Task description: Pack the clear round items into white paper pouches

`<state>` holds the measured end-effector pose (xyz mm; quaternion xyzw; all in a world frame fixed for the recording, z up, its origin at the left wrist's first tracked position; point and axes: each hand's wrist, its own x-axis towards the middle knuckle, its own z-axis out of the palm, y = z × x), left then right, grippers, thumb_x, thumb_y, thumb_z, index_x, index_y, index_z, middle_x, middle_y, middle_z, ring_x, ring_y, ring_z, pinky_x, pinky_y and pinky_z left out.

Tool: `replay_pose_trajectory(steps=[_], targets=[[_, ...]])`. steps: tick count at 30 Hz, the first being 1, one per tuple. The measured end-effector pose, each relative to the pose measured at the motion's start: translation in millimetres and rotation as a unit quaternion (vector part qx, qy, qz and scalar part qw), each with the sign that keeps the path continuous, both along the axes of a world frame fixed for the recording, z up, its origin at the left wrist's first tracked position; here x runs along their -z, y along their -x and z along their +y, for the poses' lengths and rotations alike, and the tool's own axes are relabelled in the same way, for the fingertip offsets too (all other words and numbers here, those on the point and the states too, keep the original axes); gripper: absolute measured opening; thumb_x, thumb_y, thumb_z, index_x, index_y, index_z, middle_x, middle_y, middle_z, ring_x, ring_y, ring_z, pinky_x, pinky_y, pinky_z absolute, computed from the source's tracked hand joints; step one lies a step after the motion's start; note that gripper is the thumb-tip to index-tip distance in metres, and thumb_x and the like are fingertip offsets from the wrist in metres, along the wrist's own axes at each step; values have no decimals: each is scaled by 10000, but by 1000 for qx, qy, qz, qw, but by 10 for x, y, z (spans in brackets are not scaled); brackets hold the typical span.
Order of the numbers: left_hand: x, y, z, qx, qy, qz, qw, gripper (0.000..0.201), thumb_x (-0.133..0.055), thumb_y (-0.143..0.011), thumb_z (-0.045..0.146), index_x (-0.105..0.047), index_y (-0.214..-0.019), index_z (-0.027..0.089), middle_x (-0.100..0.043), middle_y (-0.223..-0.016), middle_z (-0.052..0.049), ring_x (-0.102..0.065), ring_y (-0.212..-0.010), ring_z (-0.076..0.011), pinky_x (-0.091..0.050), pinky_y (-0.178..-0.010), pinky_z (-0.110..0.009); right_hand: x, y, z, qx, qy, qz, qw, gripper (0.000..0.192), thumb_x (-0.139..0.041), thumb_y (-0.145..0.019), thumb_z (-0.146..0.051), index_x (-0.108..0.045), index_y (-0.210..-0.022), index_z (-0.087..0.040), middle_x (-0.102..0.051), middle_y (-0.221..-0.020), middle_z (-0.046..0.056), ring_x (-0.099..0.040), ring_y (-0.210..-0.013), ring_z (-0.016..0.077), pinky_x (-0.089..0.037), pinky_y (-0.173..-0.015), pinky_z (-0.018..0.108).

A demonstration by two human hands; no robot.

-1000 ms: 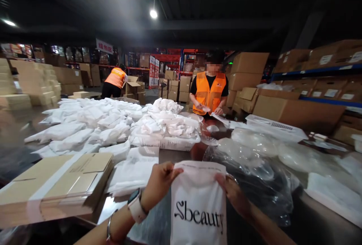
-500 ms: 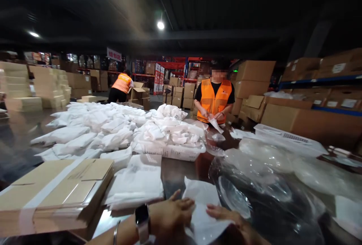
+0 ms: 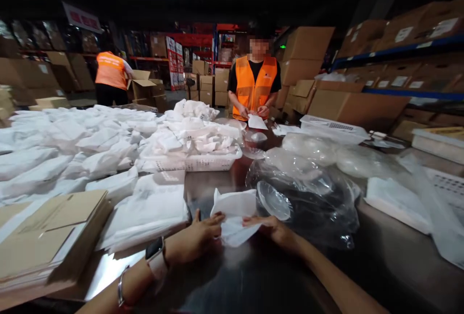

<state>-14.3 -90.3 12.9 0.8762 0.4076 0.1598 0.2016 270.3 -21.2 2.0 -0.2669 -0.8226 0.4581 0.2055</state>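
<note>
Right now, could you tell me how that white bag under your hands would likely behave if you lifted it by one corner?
The white bag would probably droop: it already lies creased and folded under the left hand and right hand. It looks thin and flat, so likely light. On the glossy table it may slide easily.

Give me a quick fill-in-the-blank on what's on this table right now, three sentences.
1. Both hands, left hand and right hand, press a folded white ____ on the table.
2. The smartwatch sits on the ____ wrist.
3. The person across the table wears an ____ vest.

Missing words: bag; left; orange
</note>
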Motion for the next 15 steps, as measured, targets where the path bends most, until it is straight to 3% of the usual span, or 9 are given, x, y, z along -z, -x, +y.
replay_pose_trajectory(steps=[3, 5, 7, 10, 12, 15], targets=[[-3, 4, 28, -68, 32, -105, 992, 303, -396, -959, 277, -581, -1195, 235, -599, -1293, -63, -520, -1236, -228, -151, -1170, -536, 24, 44, -24, 124, 49, 44, 990, 607, -480, -826, -678, -726, -939, -135, -708, -893, 115, -650, -886, 281, -508, -839, 423], [-10, -15, 45, -112, -21, -152, 982, 305, -373, -967, 337, -610, -1108, 209, -652, -1194, -66, -545, -1189, -227, -160, -1181, -495, 18, 87, -44, 192, 41, 77, 978, 587, -495, -797, -695, -694, -789, -142, -677, -753, 82, -625, -740, 237, -517, -736, 372], [-29, -50, 69, -131, -66, -196, 970, 292, -391, -959, 375, -617, -1036, 209, -674, -1109, -63, -551, -1153, -229, -285, -1133, -447, -7, 138, -63, 231, 33, 109, 966, 553, -505, -788, -692, -645, -732, -160, -659, -732, 66, -605, -710, 213, -508, -720, 348], [-73, -130, 153, -133, -59, -245, 959, 281, -398, -953, 415, -586, -974, 208, -667, -949, -43, -606, -899, -187, -477, -820, -306, -64, 217, -72, 262, 60, 153, 951, 520, -524, -776, -693, -610, -780, -180, -660, -753, 53, -611, -705, 203, -511, -718, 340], [-76, -199, 243, -167, -51, -277, 945, 308, -396, -941, 461, -526, -832, 204, -586, -737, 7, -527, -659, -140, -421, -616, -250, -86, 262, -55, 313, 51, 165, 934, 546, -519, -752, -731, -585, -762, -189, -644, -706, 44, -601, -646, 195, -510, -645, 322], [5, -291, 361, -257, -63, -330, 906, 383, -380, -919, 525, -377, -689, 218, -400, -601, 53, -382, -554, -118, -329, -527, -238, -50, 305, -12, 390, -5, 148, 909, 605, -419, -768, -789, -524, -669, -201, -580, -591, 28, -551, -537, 179, -462, -521, 294]])
